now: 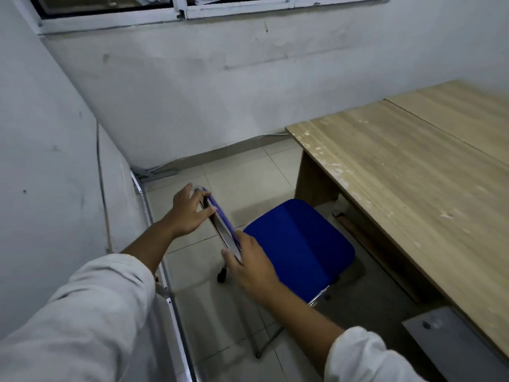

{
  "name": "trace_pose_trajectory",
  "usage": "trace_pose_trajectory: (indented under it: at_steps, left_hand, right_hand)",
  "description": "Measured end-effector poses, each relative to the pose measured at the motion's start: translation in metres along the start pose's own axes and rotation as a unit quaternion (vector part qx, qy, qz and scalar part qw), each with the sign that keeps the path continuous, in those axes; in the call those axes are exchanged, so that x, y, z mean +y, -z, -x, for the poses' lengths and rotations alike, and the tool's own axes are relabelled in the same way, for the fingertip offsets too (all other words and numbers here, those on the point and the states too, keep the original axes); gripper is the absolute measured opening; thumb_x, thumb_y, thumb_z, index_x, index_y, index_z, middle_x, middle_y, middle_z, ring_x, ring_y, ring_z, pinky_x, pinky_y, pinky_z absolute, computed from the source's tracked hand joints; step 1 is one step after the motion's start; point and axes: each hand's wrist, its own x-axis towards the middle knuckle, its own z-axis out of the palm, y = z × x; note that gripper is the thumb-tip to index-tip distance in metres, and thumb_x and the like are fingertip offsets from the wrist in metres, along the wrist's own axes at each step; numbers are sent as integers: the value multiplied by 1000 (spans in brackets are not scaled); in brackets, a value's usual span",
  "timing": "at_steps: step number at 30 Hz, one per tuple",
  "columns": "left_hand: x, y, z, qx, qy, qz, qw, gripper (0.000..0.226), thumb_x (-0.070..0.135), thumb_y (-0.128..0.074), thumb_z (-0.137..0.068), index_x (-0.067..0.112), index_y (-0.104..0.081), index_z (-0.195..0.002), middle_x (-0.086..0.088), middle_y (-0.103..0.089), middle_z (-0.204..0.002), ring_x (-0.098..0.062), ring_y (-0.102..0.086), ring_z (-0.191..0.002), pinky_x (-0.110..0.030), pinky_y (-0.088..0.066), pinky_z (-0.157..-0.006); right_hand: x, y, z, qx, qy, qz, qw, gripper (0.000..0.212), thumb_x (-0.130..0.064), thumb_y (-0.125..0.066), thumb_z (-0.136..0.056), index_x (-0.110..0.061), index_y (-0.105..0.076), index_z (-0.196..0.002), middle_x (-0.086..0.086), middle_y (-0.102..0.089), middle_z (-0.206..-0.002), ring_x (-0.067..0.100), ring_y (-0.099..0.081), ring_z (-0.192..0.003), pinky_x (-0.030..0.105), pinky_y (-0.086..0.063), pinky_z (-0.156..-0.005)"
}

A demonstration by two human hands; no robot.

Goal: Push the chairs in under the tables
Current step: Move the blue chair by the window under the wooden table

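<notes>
A chair with a blue padded seat (300, 241) and a thin blue backrest (220, 219) stands on the tiled floor, its seat facing the wooden table (407, 172) on the right. The seat's far edge lies at the table's front edge. My left hand (187, 213) holds the far end of the backrest's top, fingers curled over it. My right hand (250, 263) grips the near end of the backrest. The chair's metal legs (264, 346) show beneath my right forearm.
A white wall and a low ledge with a metal rail (165, 271) run along the left, close behind the chair. A grey metal cabinet (451, 343) stands under the table at the lower right. A second tabletop (468, 111) adjoins the first.
</notes>
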Motion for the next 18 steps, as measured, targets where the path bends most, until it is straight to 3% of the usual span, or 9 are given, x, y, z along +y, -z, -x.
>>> trace_pose_trajectory:
  at_steps: [2, 5, 9, 13, 18]
  left_hand:
    - [-6, 3, -17, 0, -12, -6, 1000, 38, 38, -59, -89, 20, -57, -123, -23, -35, -146, -38, -27, -140, -48, -27, -113]
    - [-4, 5, -35, 8, -40, 15, 999, 16, 24, -61, -89, 9, -61, -96, -21, -47, -133, -36, -39, -133, -42, -35, -105]
    - [3, -4, -39, 52, -40, 62, 996, 6, 10, -59, -88, 5, -56, -86, -16, -57, -125, -29, -55, -115, -32, -42, -90]
    - [7, -19, -32, 105, -52, 97, 988, 14, 3, -61, -82, 10, -50, -78, -13, -58, -109, -20, -56, -96, -25, -45, -77]
    - [17, -31, -27, 122, -76, 106, 984, 16, 12, -65, -82, 16, -50, -79, -8, -57, -105, -21, -57, -99, -34, -51, -81]
  right_hand:
    - [-13, -19, -1, 83, -17, 62, 994, 54, -47, -35, -97, -18, -32, -143, 4, -46, -140, 18, -48, -119, 33, -45, -95]
    - [-10, -29, -10, 110, -5, 149, 983, 54, -45, -25, -98, -16, -34, -142, 7, -49, -139, 20, -55, -114, 33, -49, -86]
    - [5, -25, -17, 86, 35, 178, 980, 56, -45, -22, -98, -11, -38, -139, 12, -54, -133, 25, -60, -106, 36, -54, -79]
    - [12, -16, -16, 68, 49, 172, 982, 52, -44, -27, -101, -12, -36, -142, 10, -51, -137, 25, -55, -114, 37, -51, -89]
    - [30, 6, -12, 86, 76, 167, 979, 53, -47, -31, -99, -13, -42, -138, 8, -56, -130, 22, -58, -105, 36, -53, -85]
